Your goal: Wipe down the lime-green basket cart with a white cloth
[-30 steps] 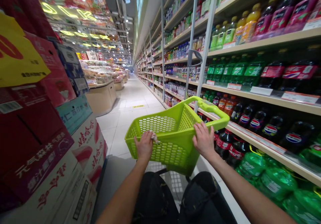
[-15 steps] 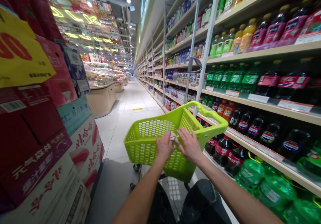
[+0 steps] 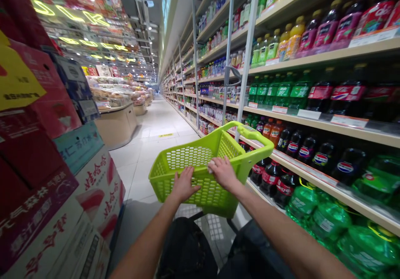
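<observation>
A lime-green plastic shopping cart [image 3: 187,156] stands side-on before me, its handle [image 3: 265,149] toward the right. My left hand [image 3: 184,185] lies over the near rim of its basket, fingers stretched out and thumb apart, with nothing in it. Further right along the same rim, my right hand [image 3: 222,171] is closed on a small crumpled white wad [image 3: 211,165]. Only a bit of the wad shows at the fingertips; whether it is tissue or cloth I cannot tell. The part of the basket that I see into holds no goods.
Tall shelves [image 3: 318,126] of bottled drinks run along the right, with large green bottles [image 3: 328,220] low down. Stacked drink cartons [image 3: 93,187] rise close on the left. A tiled aisle [image 3: 159,124] leads away past a rounded display counter [image 3: 115,124].
My hands have moved apart. The left slid left along the rim and off the white wad, which stays with the right hand. The whole view has shifted slightly.
</observation>
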Demonstrator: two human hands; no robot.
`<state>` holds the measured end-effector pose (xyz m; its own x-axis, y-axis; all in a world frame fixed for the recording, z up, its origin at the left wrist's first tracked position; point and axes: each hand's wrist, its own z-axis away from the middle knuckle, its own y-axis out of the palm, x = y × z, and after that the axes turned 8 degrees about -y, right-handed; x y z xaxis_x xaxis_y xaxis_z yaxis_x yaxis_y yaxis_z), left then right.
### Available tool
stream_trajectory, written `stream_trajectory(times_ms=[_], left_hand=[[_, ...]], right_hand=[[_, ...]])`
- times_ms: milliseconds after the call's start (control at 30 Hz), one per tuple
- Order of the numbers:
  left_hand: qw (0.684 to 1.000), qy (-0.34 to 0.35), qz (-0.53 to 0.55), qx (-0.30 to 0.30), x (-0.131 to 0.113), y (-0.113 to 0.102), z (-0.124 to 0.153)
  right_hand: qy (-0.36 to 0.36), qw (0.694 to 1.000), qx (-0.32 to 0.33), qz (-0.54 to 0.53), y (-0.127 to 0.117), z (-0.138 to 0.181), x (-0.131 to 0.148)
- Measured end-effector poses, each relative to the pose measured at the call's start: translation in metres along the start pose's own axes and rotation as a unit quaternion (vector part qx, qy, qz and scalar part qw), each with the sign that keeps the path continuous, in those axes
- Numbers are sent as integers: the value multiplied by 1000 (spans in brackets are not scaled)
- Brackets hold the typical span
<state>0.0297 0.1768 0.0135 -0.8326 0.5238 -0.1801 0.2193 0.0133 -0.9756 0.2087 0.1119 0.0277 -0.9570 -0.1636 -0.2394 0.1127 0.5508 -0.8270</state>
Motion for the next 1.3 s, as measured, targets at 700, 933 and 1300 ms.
stream_trajectory(times_ms=[700,933,1300], left_hand=[[999,-16,-38,-32,-14,14,3],[999,-9,-37,-30,-13,13,4],[999,-17,-39,-34,-16,17,3]], right_hand=[[156,963,-125,179,-54,78,-124],[67,977,-104,172,-45,74,-113],[40,979,-115,163,-39,76,-107]])
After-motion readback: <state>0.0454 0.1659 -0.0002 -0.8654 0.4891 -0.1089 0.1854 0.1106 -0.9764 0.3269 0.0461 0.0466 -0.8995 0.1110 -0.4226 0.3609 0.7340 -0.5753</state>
